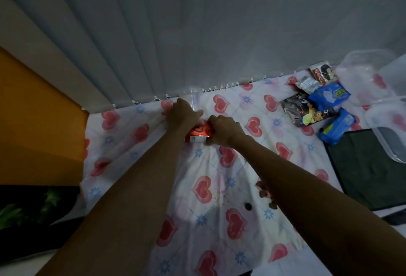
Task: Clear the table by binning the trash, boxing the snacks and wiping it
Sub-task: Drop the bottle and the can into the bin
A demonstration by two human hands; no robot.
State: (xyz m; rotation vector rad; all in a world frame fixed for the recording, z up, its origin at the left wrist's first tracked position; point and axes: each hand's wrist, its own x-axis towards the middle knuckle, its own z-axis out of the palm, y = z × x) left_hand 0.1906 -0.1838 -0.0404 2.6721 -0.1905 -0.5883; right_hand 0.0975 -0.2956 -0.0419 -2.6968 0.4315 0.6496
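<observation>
Both arms reach forward over the heart-print tablecloth (204, 190); landmark for all positions is the orange snack packet (198, 133), lying on the cloth near its far edge. Left hand (182, 114): at the packet's far-left corner, fingers curled, thumb extended toward the right hand; it overlaps the base of a clear plastic cup (193, 97) standing just behind the packet, and seems to be gripping it, though the dim light and the cup's transparency leave this uncertain. Right hand (225, 130): pressed on the packet's right end, fingers bent and closed over its edge, holding it. Packet sits between the two hands, touching both. Nearer the camera than the packet and to its right, small dark crumbs (262, 190) lie scattered on the cloth, partly hidden by the right forearm. Far right of the packet: a loose cluster of snack packs, namely two blue packs (329, 95) (337, 127), a dark pack with a cartoon figure (307, 113), a grey sachet (307, 83) and a red-brown pack (323, 73) at the back. Beyond these, a clear plastic lid (360, 78) rests against the wall; a clear storage box (388, 144) sits at the right frame edge, contents not discernible. A dark green cloth (364, 165) lies flat beside the box, well right of the packet.
</observation>
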